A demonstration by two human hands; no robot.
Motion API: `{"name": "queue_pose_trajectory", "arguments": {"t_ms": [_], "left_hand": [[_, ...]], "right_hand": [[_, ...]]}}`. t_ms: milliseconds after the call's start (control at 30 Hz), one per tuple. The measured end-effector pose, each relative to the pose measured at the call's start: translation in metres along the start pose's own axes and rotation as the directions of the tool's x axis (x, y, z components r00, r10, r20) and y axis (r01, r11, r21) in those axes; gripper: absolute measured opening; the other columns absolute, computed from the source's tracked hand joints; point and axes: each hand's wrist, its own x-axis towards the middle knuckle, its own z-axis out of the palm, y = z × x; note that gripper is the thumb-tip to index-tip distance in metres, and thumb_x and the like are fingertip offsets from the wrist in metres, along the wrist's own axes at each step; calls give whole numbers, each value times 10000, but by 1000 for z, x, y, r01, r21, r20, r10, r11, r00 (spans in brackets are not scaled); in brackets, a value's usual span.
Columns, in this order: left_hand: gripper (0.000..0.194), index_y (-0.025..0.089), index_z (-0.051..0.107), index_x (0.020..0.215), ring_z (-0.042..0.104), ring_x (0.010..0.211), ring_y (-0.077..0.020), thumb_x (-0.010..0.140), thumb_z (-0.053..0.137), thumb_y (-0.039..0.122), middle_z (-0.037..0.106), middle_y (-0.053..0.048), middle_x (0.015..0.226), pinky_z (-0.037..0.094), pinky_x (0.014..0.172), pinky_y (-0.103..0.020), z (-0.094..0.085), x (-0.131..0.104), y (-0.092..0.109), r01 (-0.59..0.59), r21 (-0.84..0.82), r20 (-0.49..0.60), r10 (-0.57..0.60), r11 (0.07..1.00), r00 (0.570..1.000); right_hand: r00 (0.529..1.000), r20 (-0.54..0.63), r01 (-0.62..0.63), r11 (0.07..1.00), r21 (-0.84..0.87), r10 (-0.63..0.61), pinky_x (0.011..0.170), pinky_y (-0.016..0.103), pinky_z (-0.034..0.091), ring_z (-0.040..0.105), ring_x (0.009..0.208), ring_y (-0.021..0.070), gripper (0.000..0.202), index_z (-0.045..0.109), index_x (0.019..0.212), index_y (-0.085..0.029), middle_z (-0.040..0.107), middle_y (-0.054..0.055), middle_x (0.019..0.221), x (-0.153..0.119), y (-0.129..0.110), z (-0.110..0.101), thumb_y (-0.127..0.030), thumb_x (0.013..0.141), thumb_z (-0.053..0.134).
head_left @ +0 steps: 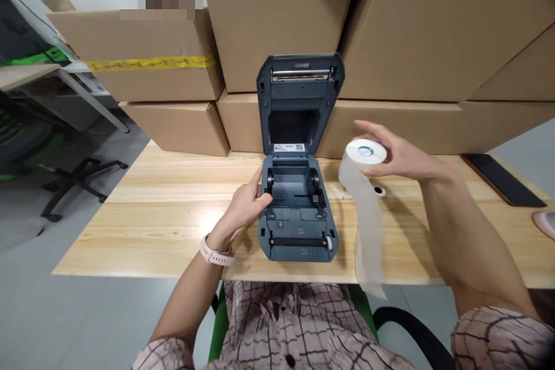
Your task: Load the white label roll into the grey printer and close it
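A dark grey label printer (299, 222) stands on the table with its lid (265, 98) raised. Its bay is uncovered, showing two round roll holders and a black roller at the front. My left hand (247, 203) grips the printer's left side, thumb over the rim. To the right of the printer, my right hand (396, 153) holds a white label roll (356, 169) by its edge, above the table. A long strip (369, 237) of its paper hangs down past the table's front edge. Below the roll shows a small white ring with a dark middle (380, 191).
Stacked cardboard boxes (277, 29) wall off the back of the wooden table (143, 225). A black phone-like slab (503, 179) lies at the right, near a pinkish object (544, 223) cut by the frame. Behind the boxes, a person's head is blurred out. An office chair stands at left.
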Motion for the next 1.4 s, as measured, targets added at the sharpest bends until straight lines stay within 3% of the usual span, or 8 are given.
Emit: {"name": "queue_pose_trajectory", "arguments": {"t_ms": [233, 433, 567, 767, 867, 1000, 1267, 1400], "left_hand": [[872, 185, 323, 1643, 498, 613, -161, 795, 510, 267, 584, 40, 691, 348, 620, -266, 1, 3, -4, -6, -20, 5, 6, 1000, 1000], [873, 223, 298, 1654, 525, 634, -171, 804, 492, 238, 624, 25, 740, 372, 641, -275, -1, 1, 1, -10, 23, 23, 10, 1000, 1000], [877, 217, 283, 1661, 518, 627, -180, 809, 487, 252, 607, 30, 710, 359, 635, -283, -2, 0, 2, 10, 54, 27, -11, 998, 1000], [863, 174, 319, 1647, 494, 626, -174, 809, 503, 269, 531, 51, 635, 347, 633, -276, 0, 1, -2, -15, 32, 5, 15, 999, 1000], [869, 166, 313, 1648, 488, 612, -167, 808, 510, 265, 531, 53, 635, 347, 622, -273, 1, 1, -3, -17, 5, 0, 17, 1000, 1000], [869, 164, 318, 1643, 503, 602, -162, 801, 513, 256, 565, 46, 668, 349, 604, -272, 2, 0, -4, -17, -37, 7, 17, 999, 1000], [820, 177, 376, 1614, 475, 585, -158, 808, 509, 243, 519, 62, 622, 317, 598, -275, 2, -2, -3, -28, -55, -8, 28, 998, 1000], [843, 172, 340, 1635, 482, 589, -163, 813, 510, 249, 515, 61, 615, 327, 603, -278, 2, -2, -3, -32, -37, -6, 32, 999, 999]], "right_hand": [[993, -23, -114, 983, 141, 118, 1127, 501, 526, 580, 1394, 330, 1087, 293, 1643, -270, 563, 165, 1535, 7, 43, 24, -442, 737, 869], [981, 78, -195, 893, 406, 179, 1182, 583, 469, 419, 1540, 327, 858, 454, 1549, -398, 429, 92, 1671, -55, 64, 6, -511, 792, 842], [958, 185, -266, 917, 297, 219, 1072, 500, 570, 504, 1476, 324, 618, 649, 1380, -324, 569, 118, 1558, -81, 62, 21, -460, 811, 849], [943, 279, 90, 946, 313, -182, 665, 362, 609, 756, 790, 220, 471, 717, 1179, -292, 775, 42, 890, -68, 2, 40, -672, 904, 677], [914, 276, 249, 948, 197, -298, 683, 341, 580, 733, 791, 200, 479, 638, 1348, -296, 775, 50, 985, -48, -59, 55, -590, 970, 641], [924, 283, 336, 897, -288, -255, 952, 435, 543, 692, 1155, 290, 467, 554, 1464, -267, 692, 106, 1373, -5, -111, 97, -452, 1036, 554], [920, 380, 298, 801, -520, -95, 954, 524, 533, 675, 1088, 332, 710, 271, 1653, -226, 718, 152, 1252, 32, -94, 147, -402, 1029, 559], [906, 267, 416, 800, -432, -327, 981, 508, 543, 624, 1157, 299, 439, 565, 1464, -217, 708, 135, 1302, 3, -92, 148, -345, 1044, 556]]}}
